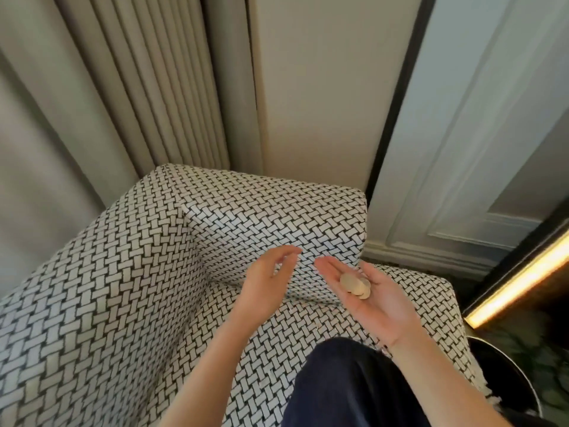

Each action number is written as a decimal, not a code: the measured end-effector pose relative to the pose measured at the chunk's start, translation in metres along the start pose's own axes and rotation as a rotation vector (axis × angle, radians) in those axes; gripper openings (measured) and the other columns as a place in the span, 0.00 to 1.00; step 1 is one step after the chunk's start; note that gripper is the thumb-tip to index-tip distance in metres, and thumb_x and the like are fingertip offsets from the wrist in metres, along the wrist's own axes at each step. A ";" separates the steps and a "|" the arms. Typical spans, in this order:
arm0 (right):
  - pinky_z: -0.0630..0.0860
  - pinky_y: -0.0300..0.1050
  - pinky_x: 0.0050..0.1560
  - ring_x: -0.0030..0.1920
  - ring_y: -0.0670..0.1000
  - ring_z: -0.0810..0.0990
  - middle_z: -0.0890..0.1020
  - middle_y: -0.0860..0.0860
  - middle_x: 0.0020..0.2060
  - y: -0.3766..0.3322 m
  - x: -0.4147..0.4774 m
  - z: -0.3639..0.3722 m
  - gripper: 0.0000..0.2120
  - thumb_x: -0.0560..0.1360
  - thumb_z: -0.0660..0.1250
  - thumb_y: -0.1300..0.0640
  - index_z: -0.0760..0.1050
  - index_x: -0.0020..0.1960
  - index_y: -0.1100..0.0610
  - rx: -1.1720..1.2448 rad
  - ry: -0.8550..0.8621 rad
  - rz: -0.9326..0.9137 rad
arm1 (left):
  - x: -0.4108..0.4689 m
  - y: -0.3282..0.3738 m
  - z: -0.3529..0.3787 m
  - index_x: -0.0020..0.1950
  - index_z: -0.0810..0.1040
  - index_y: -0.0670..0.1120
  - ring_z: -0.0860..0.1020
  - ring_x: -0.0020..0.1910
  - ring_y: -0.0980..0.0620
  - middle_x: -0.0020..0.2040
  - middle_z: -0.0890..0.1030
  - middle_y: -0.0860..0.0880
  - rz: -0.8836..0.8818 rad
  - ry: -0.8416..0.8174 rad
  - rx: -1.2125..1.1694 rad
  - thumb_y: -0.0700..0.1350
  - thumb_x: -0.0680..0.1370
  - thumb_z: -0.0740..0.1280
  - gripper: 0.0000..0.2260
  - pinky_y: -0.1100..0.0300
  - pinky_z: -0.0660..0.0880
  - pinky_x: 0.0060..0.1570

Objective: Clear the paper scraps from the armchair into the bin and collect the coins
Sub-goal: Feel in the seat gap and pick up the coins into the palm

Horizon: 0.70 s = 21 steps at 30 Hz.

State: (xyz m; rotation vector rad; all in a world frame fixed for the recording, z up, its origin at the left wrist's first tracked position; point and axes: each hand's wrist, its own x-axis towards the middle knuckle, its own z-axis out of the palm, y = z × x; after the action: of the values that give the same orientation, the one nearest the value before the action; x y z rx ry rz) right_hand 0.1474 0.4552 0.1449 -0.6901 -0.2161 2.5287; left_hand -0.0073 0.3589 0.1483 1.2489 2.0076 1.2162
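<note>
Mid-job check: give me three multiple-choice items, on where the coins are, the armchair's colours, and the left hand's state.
1. Where are the coins? A on the seat; B on the right hand; C in the bin.
2. The armchair fabric is: A black and white weave; B plain grey; C red stripes.
3. The left hand: A grips a scrap; B presses the seat; C holds nothing.
Key: B, the coins lie on the upturned palm; A, the woven pattern shows both colours; C, its fingers are relaxed and empty.

Matt woven-cloth armchair (pixel 123 303); dull metal coins (pixel 355 285); pleated cloth curtain (pixel 123 87).
</note>
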 end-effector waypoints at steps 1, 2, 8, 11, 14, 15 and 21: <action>0.73 0.57 0.61 0.63 0.66 0.73 0.74 0.72 0.60 -0.011 0.001 0.008 0.24 0.81 0.53 0.54 0.65 0.65 0.74 0.009 0.000 -0.031 | 0.011 0.006 0.001 0.65 0.72 0.52 0.70 0.61 0.63 0.62 0.74 0.59 0.017 -0.004 -0.014 0.49 0.81 0.56 0.14 0.68 0.65 0.59; 0.72 0.57 0.62 0.63 0.67 0.73 0.73 0.73 0.60 -0.022 0.003 0.018 0.25 0.81 0.53 0.53 0.65 0.65 0.75 0.014 0.004 -0.055 | 0.023 0.013 0.002 0.66 0.71 0.52 0.69 0.62 0.64 0.63 0.73 0.60 0.038 -0.002 -0.028 0.50 0.82 0.56 0.15 0.68 0.63 0.60; 0.65 0.58 0.68 0.66 0.69 0.68 0.69 0.75 0.63 -0.062 0.025 0.060 0.27 0.82 0.53 0.52 0.62 0.65 0.77 -0.014 0.022 -0.111 | 0.085 0.033 -0.001 0.72 0.63 0.57 0.58 0.68 0.63 0.68 0.62 0.63 0.089 -0.032 -0.044 0.54 0.77 0.64 0.25 0.61 0.56 0.66; 0.65 0.57 0.69 0.67 0.68 0.67 0.67 0.75 0.64 -0.081 0.049 0.073 0.28 0.82 0.53 0.51 0.61 0.66 0.78 -0.080 0.052 -0.103 | 0.127 0.029 -0.002 0.74 0.56 0.60 0.49 0.75 0.54 0.77 0.52 0.55 0.000 -0.062 0.042 0.59 0.73 0.67 0.32 0.49 0.49 0.73; 0.67 0.56 0.68 0.66 0.68 0.68 0.68 0.74 0.63 -0.097 0.078 0.081 0.29 0.81 0.54 0.50 0.61 0.66 0.78 -0.180 0.079 -0.076 | 0.152 0.024 0.004 0.76 0.47 0.59 0.39 0.76 0.53 0.77 0.43 0.53 -0.087 -0.204 0.239 0.65 0.69 0.65 0.42 0.46 0.36 0.72; 0.67 0.55 0.68 0.66 0.68 0.68 0.69 0.74 0.62 -0.101 0.088 0.084 0.29 0.81 0.54 0.50 0.62 0.65 0.78 -0.222 0.084 -0.067 | 0.156 0.021 0.007 0.76 0.45 0.59 0.37 0.75 0.54 0.77 0.42 0.53 -0.070 -0.234 0.317 0.67 0.69 0.64 0.43 0.47 0.34 0.72; 0.72 0.51 0.63 0.62 0.62 0.75 0.76 0.70 0.58 -0.102 0.130 0.093 0.30 0.80 0.57 0.47 0.68 0.63 0.75 -0.426 0.003 -0.006 | 0.171 0.007 0.014 0.77 0.41 0.56 0.35 0.74 0.57 0.77 0.41 0.53 -0.076 -0.262 0.506 0.74 0.64 0.61 0.49 0.45 0.33 0.71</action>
State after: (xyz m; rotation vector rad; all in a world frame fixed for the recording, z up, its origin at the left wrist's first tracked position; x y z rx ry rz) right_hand 0.0478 0.6076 0.1967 -0.8481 -0.7698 2.4960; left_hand -0.0740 0.5168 0.1575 1.4523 2.2046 0.4826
